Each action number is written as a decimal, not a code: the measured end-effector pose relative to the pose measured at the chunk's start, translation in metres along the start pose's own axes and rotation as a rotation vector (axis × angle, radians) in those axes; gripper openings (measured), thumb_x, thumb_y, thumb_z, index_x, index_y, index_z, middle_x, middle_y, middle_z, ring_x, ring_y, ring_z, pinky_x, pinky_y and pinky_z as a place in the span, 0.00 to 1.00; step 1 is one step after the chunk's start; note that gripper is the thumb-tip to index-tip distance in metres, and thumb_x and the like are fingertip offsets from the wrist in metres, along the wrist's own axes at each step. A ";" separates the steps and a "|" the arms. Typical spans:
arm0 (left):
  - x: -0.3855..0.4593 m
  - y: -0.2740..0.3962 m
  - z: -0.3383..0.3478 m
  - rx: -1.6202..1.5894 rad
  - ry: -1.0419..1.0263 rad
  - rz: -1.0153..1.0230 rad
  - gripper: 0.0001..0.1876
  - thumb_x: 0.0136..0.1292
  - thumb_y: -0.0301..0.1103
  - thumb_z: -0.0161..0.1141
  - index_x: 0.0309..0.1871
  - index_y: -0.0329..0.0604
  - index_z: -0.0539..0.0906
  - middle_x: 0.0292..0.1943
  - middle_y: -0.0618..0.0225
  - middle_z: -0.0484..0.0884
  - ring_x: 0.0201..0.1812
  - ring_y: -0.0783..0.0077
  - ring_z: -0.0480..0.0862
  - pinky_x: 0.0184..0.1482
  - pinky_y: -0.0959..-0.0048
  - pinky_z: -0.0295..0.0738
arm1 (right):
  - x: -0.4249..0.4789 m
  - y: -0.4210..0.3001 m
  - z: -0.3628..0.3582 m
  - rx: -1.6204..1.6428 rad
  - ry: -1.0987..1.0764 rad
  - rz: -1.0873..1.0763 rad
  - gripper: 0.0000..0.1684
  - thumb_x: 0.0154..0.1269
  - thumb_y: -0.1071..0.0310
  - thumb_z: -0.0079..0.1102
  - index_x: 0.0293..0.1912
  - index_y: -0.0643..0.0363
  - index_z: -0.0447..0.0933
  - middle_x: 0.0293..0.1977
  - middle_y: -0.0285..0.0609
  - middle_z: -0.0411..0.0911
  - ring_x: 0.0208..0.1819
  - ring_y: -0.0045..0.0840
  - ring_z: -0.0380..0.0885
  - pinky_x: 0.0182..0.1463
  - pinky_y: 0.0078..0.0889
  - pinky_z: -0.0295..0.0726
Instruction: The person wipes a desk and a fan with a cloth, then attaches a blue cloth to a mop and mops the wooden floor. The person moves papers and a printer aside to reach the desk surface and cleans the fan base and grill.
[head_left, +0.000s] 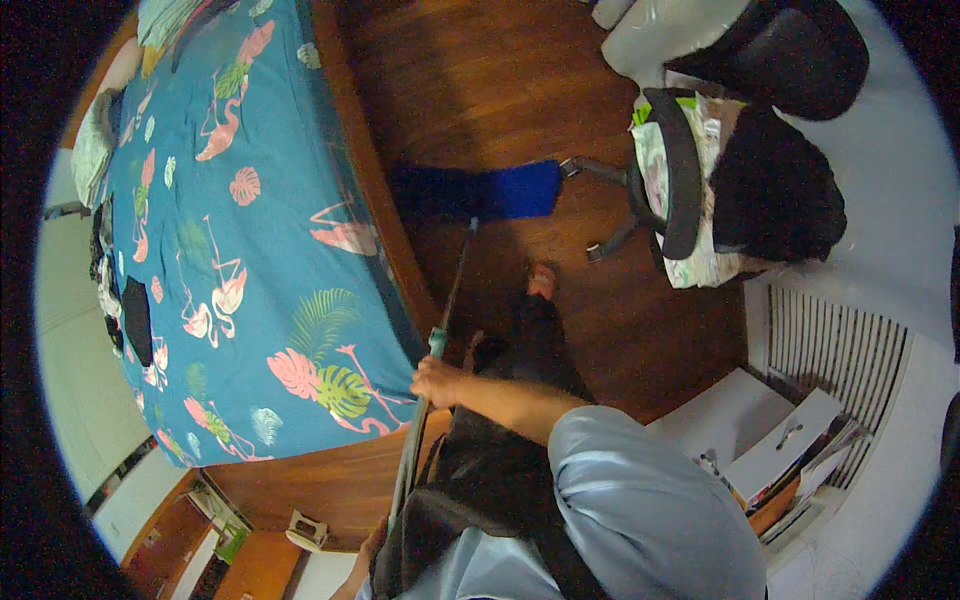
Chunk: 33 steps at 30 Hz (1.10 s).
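A flat mop with a blue pad (521, 190) lies on the wooden floor, the pad's left part in shadow beside the bed frame. Its long pole (411, 457) slants from the pad down towards my body. My right hand (437, 382) is closed around the pole just below a light green collar (437, 342). Lower down, my left hand (373, 546) is at the pole's near end, partly hidden by dark clothing; its fingers appear closed on it.
A bed with a blue flamingo-print sheet (247, 247) and wooden frame (367, 157) stands at left. At right are a loaded bag with dangling straps (682, 180), a black item (776, 187), a louvred panel (832, 375) and white boxes (784, 442). My bare foot (541, 280) is near the pad.
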<state>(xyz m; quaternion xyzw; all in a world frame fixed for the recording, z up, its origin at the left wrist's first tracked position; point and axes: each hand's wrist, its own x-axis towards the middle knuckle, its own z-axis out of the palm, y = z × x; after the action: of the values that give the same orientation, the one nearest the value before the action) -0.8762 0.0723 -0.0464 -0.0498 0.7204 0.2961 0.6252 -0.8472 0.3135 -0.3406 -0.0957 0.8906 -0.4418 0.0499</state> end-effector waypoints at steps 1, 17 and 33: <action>-0.014 0.002 -0.005 0.025 0.000 -0.110 0.26 0.62 0.30 0.53 0.63 0.37 0.61 0.58 0.59 0.68 0.57 0.67 0.69 0.59 0.70 0.62 | -0.008 -0.018 0.012 0.065 0.083 -0.006 0.08 0.35 0.66 0.61 0.21 0.51 0.72 0.23 0.38 0.71 0.31 0.34 0.70 0.40 0.37 0.65; -0.062 0.033 0.053 0.437 0.039 -0.434 0.25 0.62 0.33 0.53 0.62 0.37 0.62 0.56 0.59 0.70 0.55 0.65 0.70 0.57 0.69 0.64 | -0.108 -0.056 0.028 0.180 0.221 -0.022 0.01 0.43 0.70 0.54 0.20 0.54 0.72 0.22 0.41 0.72 0.33 0.35 0.72 0.42 0.37 0.66; -0.042 0.102 0.074 0.748 -0.010 -0.449 0.25 0.62 0.36 0.53 0.61 0.38 0.63 0.54 0.58 0.71 0.54 0.64 0.72 0.56 0.68 0.66 | -0.144 -0.072 0.049 0.540 0.255 0.254 0.13 0.52 0.60 0.47 0.25 0.59 0.74 0.20 0.47 0.74 0.24 0.36 0.74 0.28 0.41 0.71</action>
<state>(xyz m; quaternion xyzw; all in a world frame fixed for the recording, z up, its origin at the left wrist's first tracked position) -0.8480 0.1790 0.0269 0.0263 0.7462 -0.1284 0.6527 -0.6888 0.2639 -0.3120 0.0892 0.7453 -0.6606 0.0163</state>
